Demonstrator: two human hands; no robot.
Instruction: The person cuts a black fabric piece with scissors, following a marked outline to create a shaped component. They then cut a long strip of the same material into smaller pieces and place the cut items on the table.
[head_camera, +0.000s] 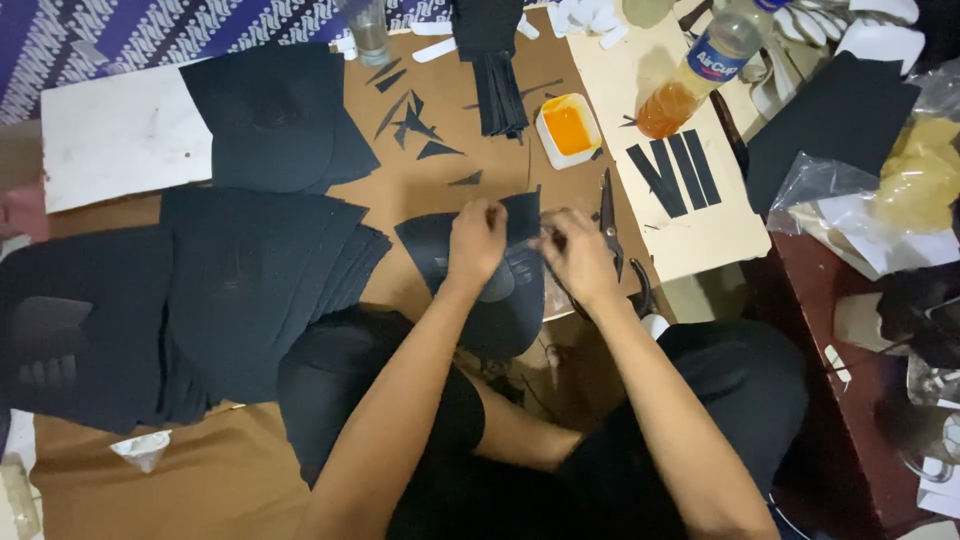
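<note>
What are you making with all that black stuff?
A person sitting on the floor has both hands on a curved black sheet piece. The left hand presses its top edge, and the right hand pinches it beside the black-handled scissors. Stacks of black sheets lie to the left. A small white tub of orange glue sits beyond.

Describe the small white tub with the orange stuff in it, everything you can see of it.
The small white rectangular tub looks like plastic, with rounded corners and no lid on. It stands upright and holds a bright orange, smooth-surfaced filling; whether that is liquid or paste cannot be told. It sits on the brown board, at the left edge of a pale cream sheet, beyond both hands, neither touching it. Black offcut slivers lie to its left and a bundle of black strips is close beside it.
</note>
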